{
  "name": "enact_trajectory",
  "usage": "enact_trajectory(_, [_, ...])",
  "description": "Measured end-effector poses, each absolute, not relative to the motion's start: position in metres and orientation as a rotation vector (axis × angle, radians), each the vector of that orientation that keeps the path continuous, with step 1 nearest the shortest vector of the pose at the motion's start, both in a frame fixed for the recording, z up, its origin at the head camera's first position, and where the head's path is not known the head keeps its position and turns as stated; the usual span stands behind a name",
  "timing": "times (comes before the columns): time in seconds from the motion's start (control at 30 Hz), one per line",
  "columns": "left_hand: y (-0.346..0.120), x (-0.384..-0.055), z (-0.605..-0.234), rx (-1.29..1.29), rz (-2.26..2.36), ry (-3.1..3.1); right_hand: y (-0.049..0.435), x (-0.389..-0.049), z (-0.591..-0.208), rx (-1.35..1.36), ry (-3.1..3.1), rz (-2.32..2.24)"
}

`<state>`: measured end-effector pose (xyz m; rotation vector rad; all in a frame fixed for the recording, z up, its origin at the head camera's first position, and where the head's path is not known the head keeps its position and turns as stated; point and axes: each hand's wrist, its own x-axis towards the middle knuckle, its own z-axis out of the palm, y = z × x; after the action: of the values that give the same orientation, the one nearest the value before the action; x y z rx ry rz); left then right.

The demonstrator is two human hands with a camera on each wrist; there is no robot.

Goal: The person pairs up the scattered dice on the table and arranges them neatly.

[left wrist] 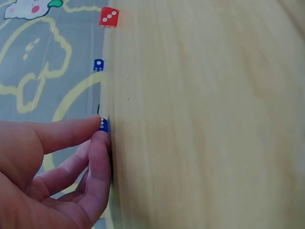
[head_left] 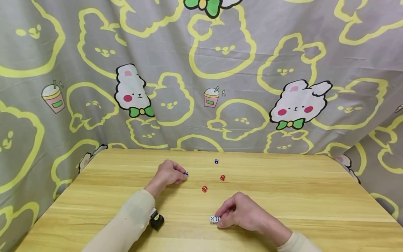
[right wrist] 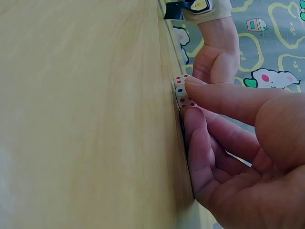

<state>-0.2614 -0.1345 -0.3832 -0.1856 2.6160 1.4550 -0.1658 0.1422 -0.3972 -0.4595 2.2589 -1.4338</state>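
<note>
Dice lie scattered over the pale wooden surface point(head_left: 283, 196) in front of a grey cloth backdrop printed with yellow-outlined rabbits point(head_left: 239, 70). Both hands work low on the surface: the right hand point(head_left: 244, 211), nearer the person, pinches a small white die with red and blue pips point(head_left: 214, 219) between thumb and fingertips at its left tip, the die touching the surface. The left hand point(head_left: 168, 173), farther out, pinches a small dark blue die point(head_left: 186, 173) at its right fingertips. Between and beyond the hands, apart from both, sit two small red dice point(head_left: 204, 189) point(head_left: 222, 177) and another dark blue die point(head_left: 216, 161) farthest away.
</note>
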Motion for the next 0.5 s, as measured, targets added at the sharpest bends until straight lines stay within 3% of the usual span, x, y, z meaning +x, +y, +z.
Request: enact_trajectory(0.5, [-0.1337, -0.2581, -0.3789, -0.110, 1.397, 2.601, 0.1413, -0.1660, -0.3960, -0.459, 2.261, -1.433])
